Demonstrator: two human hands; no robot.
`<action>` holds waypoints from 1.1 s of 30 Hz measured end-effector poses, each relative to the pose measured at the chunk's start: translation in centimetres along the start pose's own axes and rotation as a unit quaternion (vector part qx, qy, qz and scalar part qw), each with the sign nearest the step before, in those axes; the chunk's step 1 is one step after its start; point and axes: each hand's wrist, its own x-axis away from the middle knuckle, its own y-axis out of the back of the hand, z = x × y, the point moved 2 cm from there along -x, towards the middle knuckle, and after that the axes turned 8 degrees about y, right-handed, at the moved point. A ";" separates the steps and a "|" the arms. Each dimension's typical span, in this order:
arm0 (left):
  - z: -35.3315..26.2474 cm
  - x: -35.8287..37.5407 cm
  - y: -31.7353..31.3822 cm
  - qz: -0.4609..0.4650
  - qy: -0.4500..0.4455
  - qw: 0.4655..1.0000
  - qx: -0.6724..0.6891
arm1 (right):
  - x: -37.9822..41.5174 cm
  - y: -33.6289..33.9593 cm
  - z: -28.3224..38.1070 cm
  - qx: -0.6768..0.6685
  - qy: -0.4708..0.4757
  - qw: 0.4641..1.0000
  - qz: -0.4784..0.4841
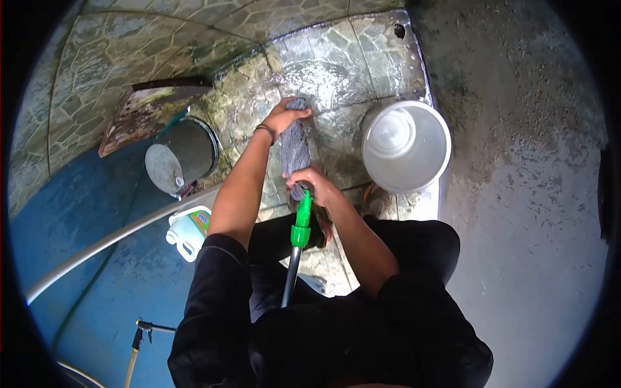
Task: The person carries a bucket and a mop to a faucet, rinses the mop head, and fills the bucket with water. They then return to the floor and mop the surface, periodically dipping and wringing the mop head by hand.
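Observation:
A grey string mop head point(295, 150) stretches out in front of me over wet stone tiles. My left hand point(282, 119) is closed around its far end. Around the near end, close to the green plastic socket point(301, 220), my right hand point(312, 183) is wrapped. From the socket a metal mop handle point(293, 271) runs back towards my body, between my legs. Several of my fingers are hidden behind the strands.
To the right stands a translucent white bucket point(375, 161). On the left are a dark bucket point(214, 152), a round grey lid point(163, 168), a white jug point(184, 234) and a metal pipe point(103, 242). A spray nozzle point(138, 335) appears lower left. A drain hole point(399, 31) lies far off.

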 end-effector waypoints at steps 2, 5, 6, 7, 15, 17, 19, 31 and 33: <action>0.7 -2.7 1.6 0.124 0.083 0.974 0.167 | -1.5 0.7 0.3 -0.276 -0.132 0.950 0.066; 0.8 -4.4 3.5 0.472 -0.014 0.765 0.438 | -2.7 -0.9 5.1 -0.330 0.042 0.941 0.067; 1.6 -5.4 3.3 0.436 -0.031 0.791 0.429 | -2.5 -1.6 7.0 -0.356 0.067 0.932 0.027; 2.3 -6.0 3.0 0.398 -0.048 0.813 0.422 | -2.6 -1.4 7.7 -0.367 0.077 0.927 0.026; 0.2 -5.7 -4.9 0.308 0.006 0.814 0.492 | -3.6 -2.3 7.2 -0.573 0.157 0.777 0.209; -2.0 -3.6 -6.1 0.390 0.008 0.758 0.524 | -3.9 -2.2 6.8 -0.558 0.176 0.767 0.263; -2.5 -4.9 -5.9 0.429 -0.055 0.730 0.529 | -4.0 -2.6 6.9 -0.533 0.200 0.766 0.300; -7.3 -1.6 -0.3 0.084 -0.007 0.996 -0.024 | -4.4 -1.8 6.4 -0.289 0.039 0.941 0.171; -6.3 -2.5 0.7 0.048 -0.034 0.998 -0.034 | -4.6 -1.7 6.5 -0.237 0.036 0.954 0.178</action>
